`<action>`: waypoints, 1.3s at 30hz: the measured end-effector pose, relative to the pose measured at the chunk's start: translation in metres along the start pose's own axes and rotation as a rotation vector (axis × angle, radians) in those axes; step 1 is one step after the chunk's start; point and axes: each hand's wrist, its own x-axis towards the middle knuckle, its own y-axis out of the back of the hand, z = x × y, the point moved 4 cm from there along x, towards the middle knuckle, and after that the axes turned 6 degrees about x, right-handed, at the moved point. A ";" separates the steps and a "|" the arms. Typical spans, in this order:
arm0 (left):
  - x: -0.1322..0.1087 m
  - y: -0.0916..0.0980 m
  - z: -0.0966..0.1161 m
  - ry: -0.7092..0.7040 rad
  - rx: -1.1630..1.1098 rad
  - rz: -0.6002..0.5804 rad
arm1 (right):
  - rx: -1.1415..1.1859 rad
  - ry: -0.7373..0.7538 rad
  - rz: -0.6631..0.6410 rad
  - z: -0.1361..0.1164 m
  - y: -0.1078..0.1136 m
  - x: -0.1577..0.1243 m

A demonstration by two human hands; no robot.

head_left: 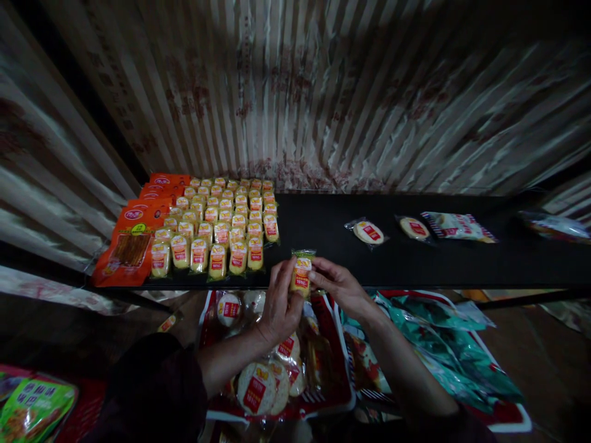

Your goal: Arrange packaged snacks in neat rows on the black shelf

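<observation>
Both hands hold one small yellow snack packet with a red label at the front edge of a black shelf. My left hand grips its left side, fingers curled. My right hand pinches its right side. To the left on the shelf, several rows of the same yellow packets stand in a tidy block. Below my hands a red basket holds round white cakes with red labels.
Orange snack bags lie at the shelf's left end. Two round wrapped cakes and a flat printed bag lie on the shelf's right part. Green bags fill a second basket at lower right. A striped curtain hangs behind.
</observation>
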 end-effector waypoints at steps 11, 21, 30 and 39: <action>0.005 0.001 -0.007 0.020 -0.060 -0.001 | 0.096 0.019 0.077 0.008 0.003 0.004; 0.011 0.007 -0.007 0.021 -0.061 0.030 | 0.139 0.031 0.081 0.012 0.002 0.005; 0.009 0.002 -0.017 0.083 -0.179 0.042 | 0.178 0.010 0.126 0.015 0.000 0.007; 0.013 -0.002 -0.016 0.155 -0.274 0.029 | 0.189 0.039 0.189 0.014 0.000 0.006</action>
